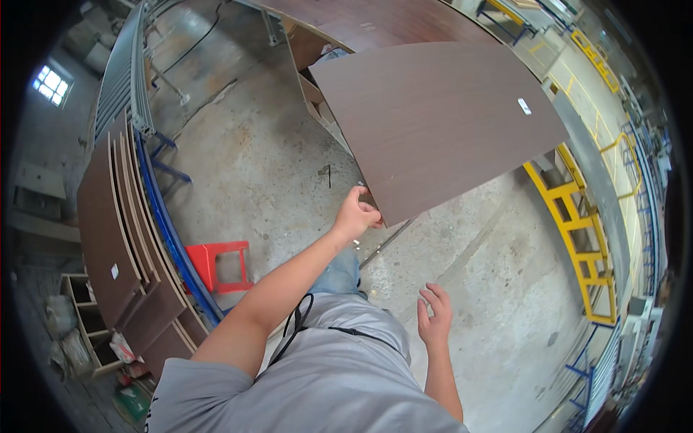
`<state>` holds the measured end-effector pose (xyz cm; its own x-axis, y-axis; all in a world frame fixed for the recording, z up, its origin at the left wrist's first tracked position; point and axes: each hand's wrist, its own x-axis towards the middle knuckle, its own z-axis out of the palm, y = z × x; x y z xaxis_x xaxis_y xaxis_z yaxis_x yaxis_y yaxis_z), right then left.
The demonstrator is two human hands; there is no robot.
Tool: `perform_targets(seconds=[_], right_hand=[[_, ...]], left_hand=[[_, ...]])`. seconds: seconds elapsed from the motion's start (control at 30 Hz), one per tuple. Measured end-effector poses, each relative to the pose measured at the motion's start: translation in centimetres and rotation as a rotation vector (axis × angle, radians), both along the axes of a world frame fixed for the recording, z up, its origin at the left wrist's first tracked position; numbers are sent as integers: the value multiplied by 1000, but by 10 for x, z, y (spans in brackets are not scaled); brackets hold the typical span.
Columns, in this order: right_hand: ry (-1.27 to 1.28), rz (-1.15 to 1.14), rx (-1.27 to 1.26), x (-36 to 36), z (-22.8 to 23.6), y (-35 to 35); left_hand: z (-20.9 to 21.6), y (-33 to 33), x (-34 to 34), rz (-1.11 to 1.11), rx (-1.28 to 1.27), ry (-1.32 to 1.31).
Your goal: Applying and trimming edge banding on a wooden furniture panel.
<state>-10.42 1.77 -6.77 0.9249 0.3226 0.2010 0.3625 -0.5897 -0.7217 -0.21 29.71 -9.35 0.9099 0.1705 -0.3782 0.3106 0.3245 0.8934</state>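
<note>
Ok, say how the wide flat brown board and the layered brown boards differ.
The wide brown board is single and touched by the left hand; the layered brown boards are several, overlapping and untouched. The wide board shows its broad face; most layered boards show only edges or strips. Both show a white label.

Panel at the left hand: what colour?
Dark brown panel with a small white label; best seen in the head view.

Board [440, 119] ahead, stack [108, 224] left, frame [592, 257] right
</note>
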Motion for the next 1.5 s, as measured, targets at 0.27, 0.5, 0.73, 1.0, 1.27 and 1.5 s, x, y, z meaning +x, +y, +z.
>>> perform_targets(seconds=[0.27, 0.5, 0.73, 1.0, 1.27, 1.5], right_hand=[[163, -326, 121, -54, -10, 47], [293, -549, 408, -15, -21, 168], [389, -921, 1587, 59, -44, 241], [141, -903, 2143, 80, -55, 274], [-95, -1018, 2174, 99, -63, 296], [-326, -1228, 2117, 119, -67, 309]], left_hand=[[-11, 9, 4, -3, 98, 150], [-7, 75, 15, -375, -43, 118], [41, 135, 64, -760, 471, -275], [77, 78, 163, -1030, 790, -854], [45, 36, 253, -1291, 1183, -1100], [25, 39, 274, -1326, 1201, -1401]])
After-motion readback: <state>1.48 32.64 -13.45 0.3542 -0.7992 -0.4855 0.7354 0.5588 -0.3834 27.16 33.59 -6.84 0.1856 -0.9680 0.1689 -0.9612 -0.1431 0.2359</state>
